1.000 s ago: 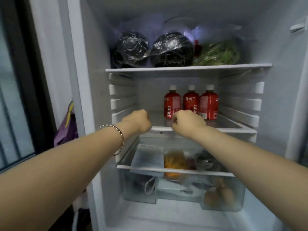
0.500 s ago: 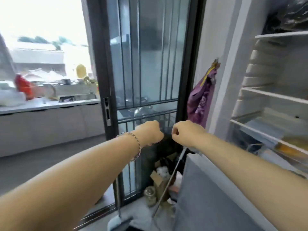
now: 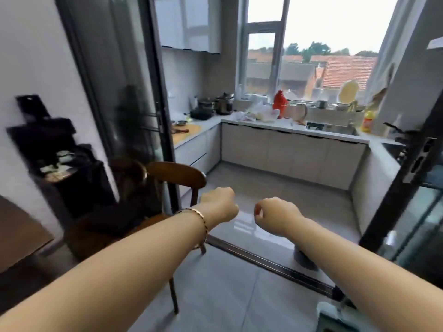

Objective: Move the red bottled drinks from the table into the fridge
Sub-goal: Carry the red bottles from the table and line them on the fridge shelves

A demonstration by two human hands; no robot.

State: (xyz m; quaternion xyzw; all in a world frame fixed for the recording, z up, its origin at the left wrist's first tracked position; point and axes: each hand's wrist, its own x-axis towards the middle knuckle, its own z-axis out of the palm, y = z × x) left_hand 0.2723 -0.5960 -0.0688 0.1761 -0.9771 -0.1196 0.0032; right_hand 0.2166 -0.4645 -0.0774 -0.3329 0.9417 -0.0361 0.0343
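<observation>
Head cam: both arms out, left hand [image 3: 219, 204] and right hand [image 3: 275, 214] curled into fists, holding nothing. Wooden chair [image 3: 178, 178] just beyond the left wrist. Far counter [image 3: 291, 127] has something red [image 3: 280, 103], can't tell if it's a drink.

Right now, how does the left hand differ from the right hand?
The left hand has a bracelet at its wrist; the right hand has a bare wrist. The left hand sits slightly higher in the picture, near the chair; the right hand is over the floor. The right hand shows a red spot at a fingertip; the left hand shows none. Both are curled and hold nothing.
</observation>
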